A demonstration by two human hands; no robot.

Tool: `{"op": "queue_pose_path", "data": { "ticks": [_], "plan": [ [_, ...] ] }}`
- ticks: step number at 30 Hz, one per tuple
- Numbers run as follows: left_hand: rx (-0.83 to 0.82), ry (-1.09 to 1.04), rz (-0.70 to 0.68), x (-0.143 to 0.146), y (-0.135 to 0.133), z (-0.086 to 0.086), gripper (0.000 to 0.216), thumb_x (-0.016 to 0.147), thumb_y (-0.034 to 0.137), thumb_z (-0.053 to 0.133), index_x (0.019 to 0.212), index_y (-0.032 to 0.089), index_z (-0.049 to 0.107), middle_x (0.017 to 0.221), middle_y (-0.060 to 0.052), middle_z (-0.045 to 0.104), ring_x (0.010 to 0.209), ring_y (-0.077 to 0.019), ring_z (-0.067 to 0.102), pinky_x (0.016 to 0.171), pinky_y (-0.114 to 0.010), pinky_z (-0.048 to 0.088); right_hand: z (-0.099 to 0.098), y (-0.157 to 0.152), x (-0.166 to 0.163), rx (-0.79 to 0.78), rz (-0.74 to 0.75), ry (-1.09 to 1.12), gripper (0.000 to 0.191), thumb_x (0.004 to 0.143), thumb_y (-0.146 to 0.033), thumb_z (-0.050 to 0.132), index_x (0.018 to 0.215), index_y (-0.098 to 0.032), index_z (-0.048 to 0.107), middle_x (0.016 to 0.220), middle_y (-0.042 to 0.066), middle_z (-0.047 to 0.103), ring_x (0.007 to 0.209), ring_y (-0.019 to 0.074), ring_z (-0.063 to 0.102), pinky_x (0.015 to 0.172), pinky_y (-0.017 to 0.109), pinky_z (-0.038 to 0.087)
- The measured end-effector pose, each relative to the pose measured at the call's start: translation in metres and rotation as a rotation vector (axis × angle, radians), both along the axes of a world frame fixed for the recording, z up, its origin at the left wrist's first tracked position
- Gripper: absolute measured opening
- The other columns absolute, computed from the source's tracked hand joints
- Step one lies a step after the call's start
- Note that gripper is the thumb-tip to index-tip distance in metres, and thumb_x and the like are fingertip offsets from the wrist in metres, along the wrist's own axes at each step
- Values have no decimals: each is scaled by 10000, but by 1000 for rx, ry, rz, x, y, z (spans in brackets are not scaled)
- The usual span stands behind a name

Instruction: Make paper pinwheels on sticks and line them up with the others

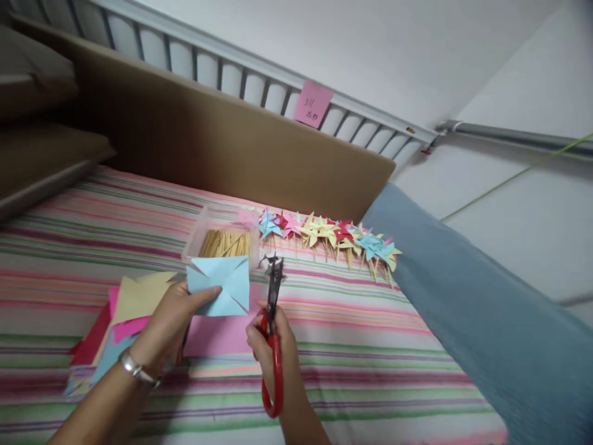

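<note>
If overcut, the paper (pixel 226 275) pinched in the left hand (pixel 178 307) could be split; scissors (pixel 273 303) are gripped, at three o'clock, in the right hand (pixel 286 341).

left hand (pixel 180 303) has most fingers hidden under blue paper (pixel 229 279), far pink note (pixel 314 104) is too tiny to read
</note>
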State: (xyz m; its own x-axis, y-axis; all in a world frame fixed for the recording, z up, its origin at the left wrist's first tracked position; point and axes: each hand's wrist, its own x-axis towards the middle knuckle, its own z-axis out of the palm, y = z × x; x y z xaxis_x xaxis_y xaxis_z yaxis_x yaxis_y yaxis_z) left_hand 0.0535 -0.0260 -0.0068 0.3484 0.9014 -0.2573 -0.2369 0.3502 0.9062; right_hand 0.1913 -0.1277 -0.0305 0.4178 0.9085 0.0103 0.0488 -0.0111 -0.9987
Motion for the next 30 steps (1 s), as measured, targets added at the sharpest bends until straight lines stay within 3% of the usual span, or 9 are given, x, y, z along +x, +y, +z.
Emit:
{"op": "queue_pose_path", "data": {
  "ticks": [4, 7, 11, 19, 30],
  "plan": [
    [30, 145, 79, -34, 24, 8, 279, 564, 275, 787, 787, 126, 713, 753, -57, 745, 688, -213, 666, 674, -291, 506, -2, -2, -8, -143, 260, -111, 393, 690, -289, 640, 1060, -159, 633, 616, -48, 458, 526, 86, 410, 531, 213, 380],
    [37, 143, 64, -47, 32, 10, 269, 551, 268, 790, 770, 128, 718, 727, -48, 742, 654, -199, 659, 650, -280, 506, 0, -4, -13, -212, 345, -139, 378, 680, -296, 634, 1032, -162, 665, 567, -64, 385, 496, 78, 334, 493, 210, 324],
    [12, 139, 30, -52, 32, 13, 259, 538, 273, 792, 745, 136, 718, 708, -47, 738, 617, -193, 655, 616, -279, 509, 3, -4, -14, -273, 358, -168, 329, 686, -323, 627, 966, -160, 684, 538, -70, 326, 488, 78, 276, 467, 211, 275],
    [7, 161, 4, -53, 29, 22, 246, 516, 272, 797, 691, 125, 709, 694, -72, 738, 618, -207, 659, 648, -304, 518, 7, -5, -16, -340, 395, -183, 305, 666, -317, 647, 917, -151, 696, 541, -63, 373, 490, 78, 302, 474, 209, 274],
    [46, 185, -56, -58, 32, 15, 206, 547, 279, 770, 690, 144, 709, 689, -54, 733, 624, -217, 655, 659, -319, 509, 6, -6, -15, -354, 382, -215, 278, 659, -320, 666, 887, -166, 704, 513, -69, 369, 474, 78, 305, 463, 205, 286]
  ]
}}
